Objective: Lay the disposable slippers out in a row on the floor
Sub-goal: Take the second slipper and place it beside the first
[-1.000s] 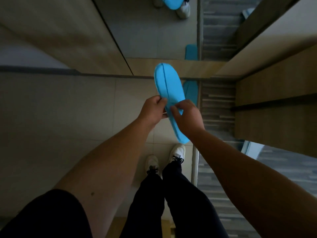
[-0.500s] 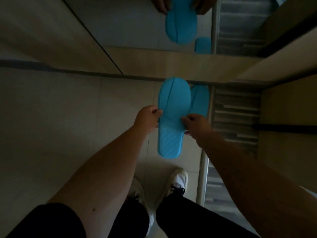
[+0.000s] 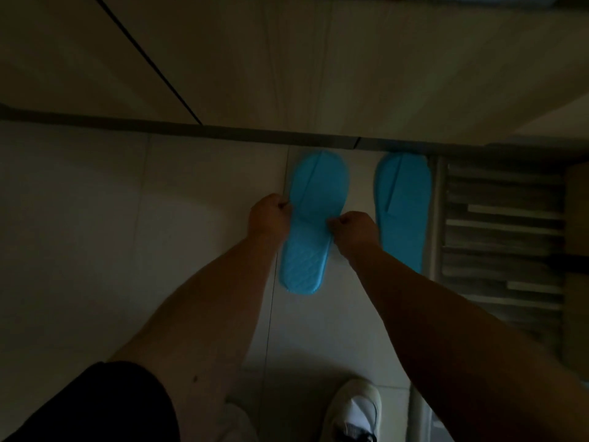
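Note:
A flat blue disposable slipper (image 3: pixel 310 215) is low over the pale tiled floor, toe pointing at the wall. My left hand (image 3: pixel 267 215) pinches its left edge and my right hand (image 3: pixel 353 226) pinches its right edge, both at mid-length. Whether the sole touches the tiles I cannot tell. A second blue slipper (image 3: pixel 403 208) lies flat on the floor just to the right, parallel to the first, toe also toward the wall.
A wall with a dark skirting strip (image 3: pixel 223 134) runs across just beyond the slipper toes. A striped grey mat or floor section (image 3: pixel 500 237) borders the right slipper. My white shoe (image 3: pixel 353 409) stands at the bottom. Pale tiles (image 3: pixel 127 218) stretch to the left.
Both hands have lowered the slipper from chest height down toward the floor, beside the slipper lying there. My head has dipped closer to the floor.

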Available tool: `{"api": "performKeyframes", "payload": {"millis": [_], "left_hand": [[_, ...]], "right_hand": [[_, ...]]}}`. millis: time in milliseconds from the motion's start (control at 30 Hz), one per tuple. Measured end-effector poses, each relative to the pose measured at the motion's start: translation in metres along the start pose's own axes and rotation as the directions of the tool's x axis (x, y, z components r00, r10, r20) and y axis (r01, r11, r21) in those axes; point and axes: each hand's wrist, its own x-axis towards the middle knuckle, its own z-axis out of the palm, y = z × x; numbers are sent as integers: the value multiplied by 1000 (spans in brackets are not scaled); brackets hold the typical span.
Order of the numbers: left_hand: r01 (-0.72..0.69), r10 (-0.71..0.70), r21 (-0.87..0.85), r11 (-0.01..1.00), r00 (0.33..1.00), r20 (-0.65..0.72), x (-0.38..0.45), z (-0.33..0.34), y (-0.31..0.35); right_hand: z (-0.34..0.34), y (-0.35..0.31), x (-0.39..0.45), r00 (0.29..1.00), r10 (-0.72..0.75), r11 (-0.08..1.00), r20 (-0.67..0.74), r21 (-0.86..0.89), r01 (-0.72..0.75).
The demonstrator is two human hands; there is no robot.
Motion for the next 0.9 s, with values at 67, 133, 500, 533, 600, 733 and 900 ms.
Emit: {"api": "performKeyframes", "payload": {"millis": [67, 133, 500, 533, 600, 733, 900], "left_hand": [[-18, 19, 37, 999, 1000, -20, 12, -1, -3], [-18, 21, 65, 998, 999, -35, 18, -2, -8], [-68, 69, 132, 989, 998, -3, 32, -3, -13], [-76, 77, 135, 988, 997, -8, 32, -3, -13], [-90, 93, 137, 986, 996, -15, 32, -2, -13], [-108, 111, 136, 985, 994, -12, 30, -3, -13], [-118, 120, 139, 983, 993, -8, 30, -4, -10]], "right_hand": [[5, -6, 12, 1000, 9, 1000, 0, -13, -9], [11, -11, 21, 1000, 15, 1000, -3, -27, -15], [16, -19, 33, 997, 33, 991, -63, -126, -41], [16, -18, 33, 997, 28, 991, -66, -130, -36], [16, -17, 34, 997, 25, 991, -70, -131, -34], [19, -18, 34, 996, 22, 986, -83, -161, -36], [21, -18, 32, 995, 7, 980, -95, -199, -26]]}}
